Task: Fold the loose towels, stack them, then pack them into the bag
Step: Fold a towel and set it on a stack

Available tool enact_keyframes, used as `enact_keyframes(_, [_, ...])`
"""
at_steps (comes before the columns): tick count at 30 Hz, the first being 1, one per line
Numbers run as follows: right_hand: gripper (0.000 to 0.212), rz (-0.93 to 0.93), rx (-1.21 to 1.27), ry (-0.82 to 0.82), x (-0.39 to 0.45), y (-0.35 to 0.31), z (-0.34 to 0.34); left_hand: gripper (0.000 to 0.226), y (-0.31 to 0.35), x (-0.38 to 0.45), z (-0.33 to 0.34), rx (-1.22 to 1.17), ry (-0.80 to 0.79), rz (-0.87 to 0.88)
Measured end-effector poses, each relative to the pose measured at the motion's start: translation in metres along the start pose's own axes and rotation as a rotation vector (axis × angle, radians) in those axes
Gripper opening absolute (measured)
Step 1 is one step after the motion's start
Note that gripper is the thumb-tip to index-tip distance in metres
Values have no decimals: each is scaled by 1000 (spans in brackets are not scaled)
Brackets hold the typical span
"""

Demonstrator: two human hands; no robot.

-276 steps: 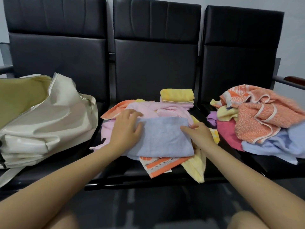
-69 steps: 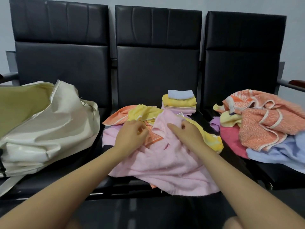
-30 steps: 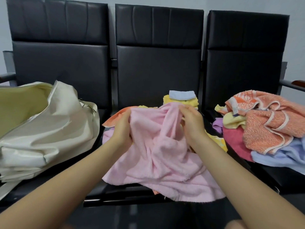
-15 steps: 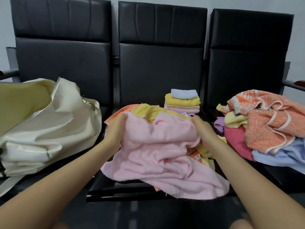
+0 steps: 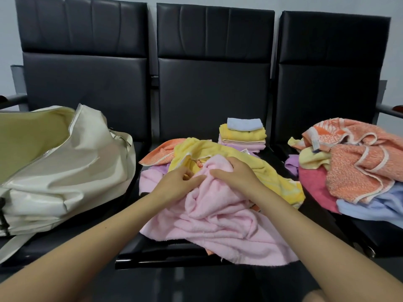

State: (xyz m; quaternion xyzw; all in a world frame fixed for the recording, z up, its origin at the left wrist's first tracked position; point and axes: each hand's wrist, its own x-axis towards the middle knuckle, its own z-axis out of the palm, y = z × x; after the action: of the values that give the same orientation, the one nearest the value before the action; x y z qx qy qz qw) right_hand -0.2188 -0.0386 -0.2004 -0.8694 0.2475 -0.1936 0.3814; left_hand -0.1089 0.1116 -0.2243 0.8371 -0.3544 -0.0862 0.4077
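Observation:
A crumpled pink towel lies on the middle seat, hanging over its front edge. My left hand and my right hand grip its bunched top close together. Under it lie a yellow towel, an orange one and a lilac one. Behind them a small stack of folded towels stands at the back of the seat, pale blue on top. A cream bag lies open on the left seat.
A heap of loose towels, orange, yellow, red and pale blue, fills the right seat. Three black padded chairs stand in a row with high backs. A metal armrest juts out at the far right.
My hands have come together at the top of the pink towel, which has sunk lower onto the seat. Earlier a pale blue folded towel went onto the stack.

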Motion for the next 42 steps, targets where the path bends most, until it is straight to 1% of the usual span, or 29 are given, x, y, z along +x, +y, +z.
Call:
enact_keyframes(1, [39, 25, 75, 10, -1, -1, -1, 47, 1, 0, -1, -11, 3, 12])
enact_keyframes(4, [31, 121, 301, 62, 0, -4, -10, 40, 11, 0, 1, -79, -22, 90])
enact_keyframes(7, [20, 165, 559, 145, 0, -10, -22, 34, 22, -2, -6, -302, 28, 91])
enact_keyframes(9, [7, 155, 815, 303, 5, -13, -36, 25, 33, 0, -19, -487, 151, 78])
enact_keyframes(10, [4, 133, 972, 372, 9, -12, -46, 20, 36, 2, -28, -602, 243, 36])
enact_keyframes(11, [3, 91, 1150, 417, 11, -11, -56, 16, 38, 4, -38, -725, 341, -32])
enact_keyframes(12, [8, 44, 1298, 454, 16, -6, -65, 17, 37, 8, -47, -825, 434, -102])
enact_keyframes(13, [11, 22, 1389, 484, 19, -2, -72, 22, 33, 9, -53, -862, 515, -139])
enact_keyframes(14, [11, 27, 1422, 519, 21, 2, -76, 27, 28, 10, -57, -824, 581, -119])
enact_keyframes(16, [12, 115, 1381, 556, 19, 9, -74, 32, 18, 9, -56, -708, 630, -23])
enact_keyframes(17, [14, 195, 1328, 544, 19, 14, -69, 32, 14, 7, -53, -669, 605, -10])
enact_keyframes(19, [14, 395, 1131, 493, 19, 28, -60, 26, 3, 7, -41, -623, 478, -36])
enact_keyframes(20, [17, 479, 1003, 416, 19, 36, -57, 19, -4, 7, -34, -590, 404, -69])
enact_keyframes(21, [33, 565, 888, 348, 24, 48, -52, 10, -10, 7, -29, -537, 335, -114])
enact_keyframes(22, [55, 648, 783, 283, 26, 57, -50, 2, -18, 8, -25, -476, 286, -167])
enact_keyframes(23, [73, 722, 683, 233, 30, 69, -46, 9, -24, 7, -22, -426, 260, -221])
enact_keyframes(24, [81, 770, 599, 209, 37, 83, -45, 16, -32, 8, -21, -379, 251, -267])
enact_keyframes(26, [85, 774, 517, 163, 32, 81, -45, 29, -42, 6, -22, -258, 242, -296])
enact_keyframes(27, [84, 767, 479, 134, 25, 73, -45, 40, -45, 6, -24, -214, 222, -290])
enact_keyframes(28, [73, 694, 441, 109, 17, 66, -47, 47, -46, 7, -26, -216, 199, -289])
enact_keyframes(29, [52, 597, 395, 99, 11, 61, -48, 47, -46, 10, -28, -258, 182, -304])
enact_keyframes(30, [31, 514, 363, 98, 9, 57, -50, 40, -45, 11, -29, -312, 160, -325])
enact_keyframes(31, [19, 462, 349, 126, 10, 53, -52, 30, -43, 13, -31, -364, 133, -353])
enact_keyframes(33, [12, 432, 387, 210, 12, 41, -56, 16, -37, 15, -32, -469, 66, -429])
enact_keyframes(34, [11, 417, 465, 258, 14, 35, -57, 17, -33, 16, -33, -520, 49, -461])
enact_keyframes(36, [8, 443, 732, 311, 15, 23, -60, 24, -25, 21, -34, -614, 95, -518])
enact_keyframes(37, [11, 465, 866, 322, 17, 21, -61, 24, -22, 25, -35, -644, 154, -527])
enact_keyframes(40, [30, 471, 1118, 332, 23, 12, -62, 11, -13, 38, -43, -733, 332, -407])
enact_keyframes(42, [31, 466, 1215, 350, 29, 10, -62, 8, -9, 46, -48, -788, 379, -317])
